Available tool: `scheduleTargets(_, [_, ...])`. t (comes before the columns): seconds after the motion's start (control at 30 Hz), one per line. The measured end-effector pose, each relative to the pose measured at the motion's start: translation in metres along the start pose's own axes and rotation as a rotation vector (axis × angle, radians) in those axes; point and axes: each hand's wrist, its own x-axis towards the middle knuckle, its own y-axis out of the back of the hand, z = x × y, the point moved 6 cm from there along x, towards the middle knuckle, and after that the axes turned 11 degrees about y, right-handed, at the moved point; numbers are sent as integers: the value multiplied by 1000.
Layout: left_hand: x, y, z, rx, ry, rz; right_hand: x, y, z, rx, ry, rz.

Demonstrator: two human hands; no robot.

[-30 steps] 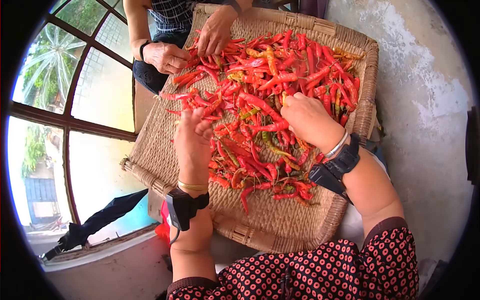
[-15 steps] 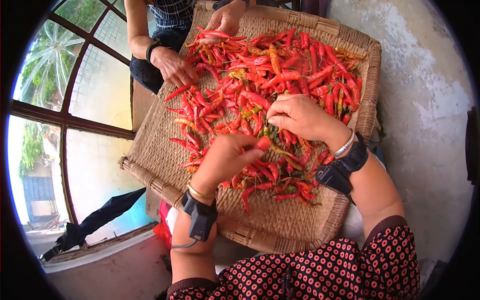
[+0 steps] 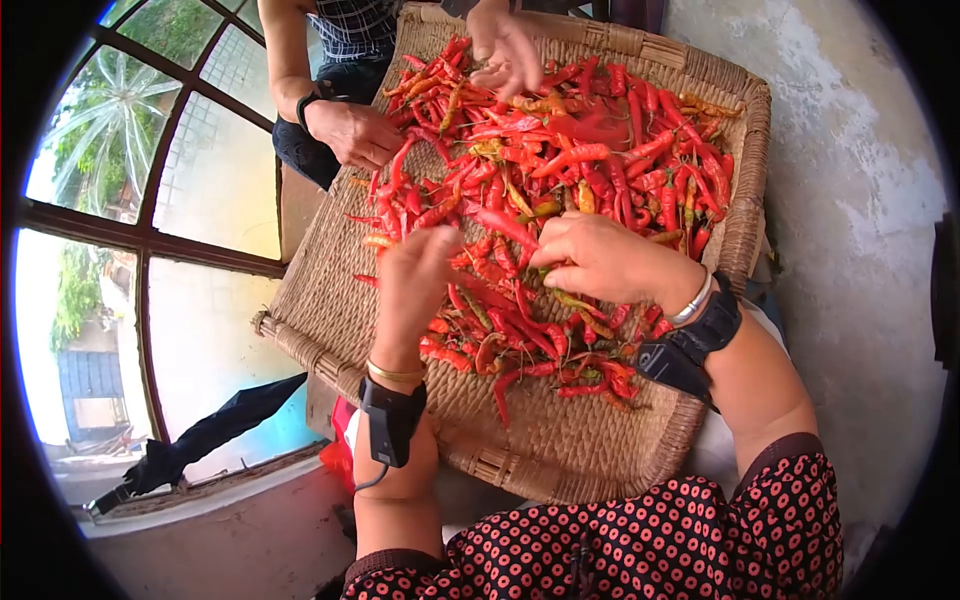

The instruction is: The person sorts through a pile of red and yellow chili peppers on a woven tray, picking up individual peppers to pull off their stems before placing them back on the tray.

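Red chili peppers point(image 3: 590, 155), some orange or greenish, lie heaped on a woven tray point(image 3: 560, 455). My left hand point(image 3: 412, 285) is over the left part of the heap, its fingers smeared by motion, so I cannot see whether it holds anything. Above the middle of the peppers is my right hand point(image 3: 605, 262), with its fingers curled together and the thumb tucked in. Whatever lies between those fingertips is hidden.
Across the tray, another person's hand point(image 3: 355, 135) touches peppers at the left edge, while that person's other hand point(image 3: 508, 55) is raised with fingers spread. A window point(image 3: 210, 230) and a folded black umbrella point(image 3: 215, 430) stand left; a wall point(image 3: 840, 200) is right.
My left hand has moved left and up, away from the middle, and the red pepper at its fingertips no longer shows. My right hand has dropped slightly. The other person's raised hand has moved right and opened.
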Motion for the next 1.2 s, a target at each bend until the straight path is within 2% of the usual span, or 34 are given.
scheduleTargets(0.07, [-5, -30, -18, 41, 126, -297, 2, -6, -10, -2, 60, -50])
scheduleTargets(0.2, [-10, -46, -8, -132, 50, -342, 5, -12, -21, 53, 190, -7])
scheduleTargets(0.27, [-8, -39, -9, -243, 163, -316, 6, -5, -13, 174, 71, -5])
scheduleTargets(0.3, [-1, -28, -10, -292, 123, -223, 7, 8, -11, 62, 72, 120])
scheduleTargets(0.33, [4, -14, -9, -375, 123, -135, 6, 22, -10, -175, 116, 253])
scheduleTargets(0.4, [20, 12, -24, -808, 82, -30, -1, 45, -7, -683, 55, 449])
scheduleTargets(0.43, [21, 18, -22, -973, 60, 2, -3, 53, 0, -732, 14, 493])
scheduleTargets(0.47, [20, 19, -21, -970, 58, 7, -6, 58, 7, -782, -30, 538])
scheduleTargets(0.5, [20, 18, -24, -961, 117, 59, -8, 59, 18, -793, -116, 510])
scheduleTargets(0.53, [19, 15, -27, -954, 175, 106, -9, 57, 23, -796, -116, 511])
scheduleTargets(0.57, [18, 10, -25, -955, 174, 99, -10, 54, 36, -718, -206, 430])
scheduleTargets(0.67, [3, -24, -11, -509, 118, -195, -15, 52, 47, -639, -440, 296])
scheduleTargets(0.73, [-7, -41, -8, -431, 116, -312, -11, 54, 35, -639, -351, 358])
scheduleTargets(0.83, [-9, -51, -9, -324, 32, -288, -10, 46, 10, -631, -248, 356])
scheduleTargets(0.9, [-23, -43, 20, 202, -421, 5, -8, 37, -2, -543, -207, 316])
scheduleTargets(0.93, [-25, -44, 24, 198, -420, 3, -8, 35, -6, -545, -209, 312])
scheduleTargets(1.0, [-29, -51, 27, 160, -397, -119, -7, 31, -14, -310, -127, 345])
scheduleTargets(1.03, [-31, -52, 28, 196, -419, -101, -6, 30, -16, -163, -64, 340])
scheduleTargets(1.07, [-29, -51, 26, 193, -417, -99, -5, 31, -18, -163, -64, 336])
scheduleTargets(1.13, [-31, -51, 28, 216, -561, -124, -5, 23, -15, 152, -160, 222])
scheduleTargets(1.17, [-30, -49, 26, 213, -561, -124, -6, 23, -15, 151, -162, 220])
scheduleTargets(1.2, [-26, -48, 18, 156, -457, -182, -7, 21, -13, 408, -198, 250])
